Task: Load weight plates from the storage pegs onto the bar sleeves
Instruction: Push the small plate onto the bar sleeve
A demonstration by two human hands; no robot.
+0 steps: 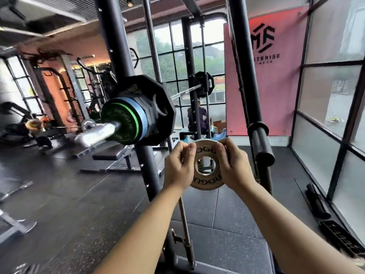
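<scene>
Plate [207, 182] in left hand [178, 167], right hand [233, 165]; sleeve [94, 134] carries perhaps five.

Only the person's two arms show, from the forearm down to the fingertips. The left forearm [142, 224] and the right forearm [286, 220] are both bare, with uncovered skin running to the lower edge of the view, so any sleeve lies out of sight. Both wrists are bare as well. The left grip [178, 167] and the right grip [232, 165] are bare hands with rounded knuckles, and faint creases mark the wrists. Through the wide lens the forearms look broad near the lower edge and slimmer at the wrists.
</scene>
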